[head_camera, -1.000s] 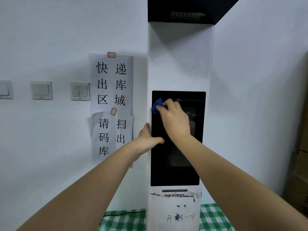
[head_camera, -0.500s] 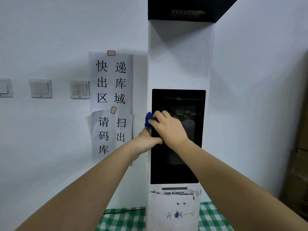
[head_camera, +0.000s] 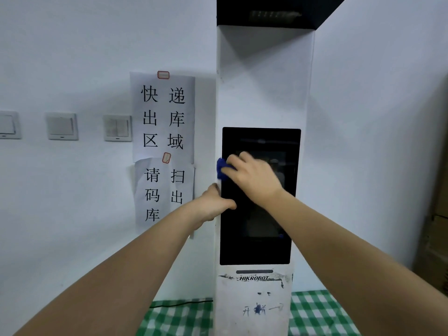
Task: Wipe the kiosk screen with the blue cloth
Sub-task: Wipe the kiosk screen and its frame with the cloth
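A tall white kiosk carries a dark upright screen at chest height. My right hand holds a small blue cloth against the screen's left edge, about a third of the way down; only a bit of cloth shows past my fingers. My left hand grips the kiosk's left edge just below the cloth, thumb lying on the screen's border.
Paper notices with Chinese characters hang on the wall left of the kiosk, beside three light switches. A green checked cloth and a black cable lie at the kiosk's foot. Brown cardboard stands at the far right.
My right hand with the cloth slid from the screen's upper left down and left to the left edge, then stayed near there. My left hand kept its grip.
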Demonstrator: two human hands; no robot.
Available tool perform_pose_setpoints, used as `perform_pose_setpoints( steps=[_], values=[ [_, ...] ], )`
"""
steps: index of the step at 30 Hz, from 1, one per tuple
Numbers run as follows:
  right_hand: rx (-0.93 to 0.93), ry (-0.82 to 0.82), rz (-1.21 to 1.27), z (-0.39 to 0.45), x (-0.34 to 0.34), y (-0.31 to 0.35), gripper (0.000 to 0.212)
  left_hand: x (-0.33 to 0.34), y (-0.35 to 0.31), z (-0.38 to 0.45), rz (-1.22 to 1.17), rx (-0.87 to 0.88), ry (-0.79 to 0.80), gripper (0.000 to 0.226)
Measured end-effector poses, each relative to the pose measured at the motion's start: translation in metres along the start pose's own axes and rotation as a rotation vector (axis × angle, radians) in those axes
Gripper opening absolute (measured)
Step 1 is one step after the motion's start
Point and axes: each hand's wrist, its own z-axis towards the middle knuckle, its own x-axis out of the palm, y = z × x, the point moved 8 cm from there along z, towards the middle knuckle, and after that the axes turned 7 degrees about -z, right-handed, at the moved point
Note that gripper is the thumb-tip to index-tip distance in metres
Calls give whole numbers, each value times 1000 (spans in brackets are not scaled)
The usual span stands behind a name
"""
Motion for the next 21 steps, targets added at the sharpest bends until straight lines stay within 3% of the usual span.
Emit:
perform_pose_setpoints(
  steps=[3, 5, 7, 11, 13, 17, 19, 21],
  values=[
    [319, -58, 75, -4, 2, -36, 41, -1, -1, 2, 2, 8, -7, 78],
    [435, -69, 120, -10, 5, -35, 36, -1, -3, 2, -8, 27, -23, 86],
    [363, -56, 130, -13, 8, -16, 37, 0, -5, 4, -24, 41, -53, 84],
    [-45, 0, 27, -21, 9, 17, 42, 3, -5, 5, -53, 43, -79, 59],
    [33, -25, 37, -19, 7, -4, 42, 3, -4, 6, -35, 34, -76, 54],
    [511, -64, 156, -24, 10, -39, 42, 3, -2, 7, -20, 30, -55, 65],
    [502, -48, 179, -28, 14, -24, 42, 3, -2, 7, -21, 34, -63, 65],
    [305, -29, 156, -28, 14, -1, 46, 3, -2, 8, -23, 41, -76, 61]
  ],
)
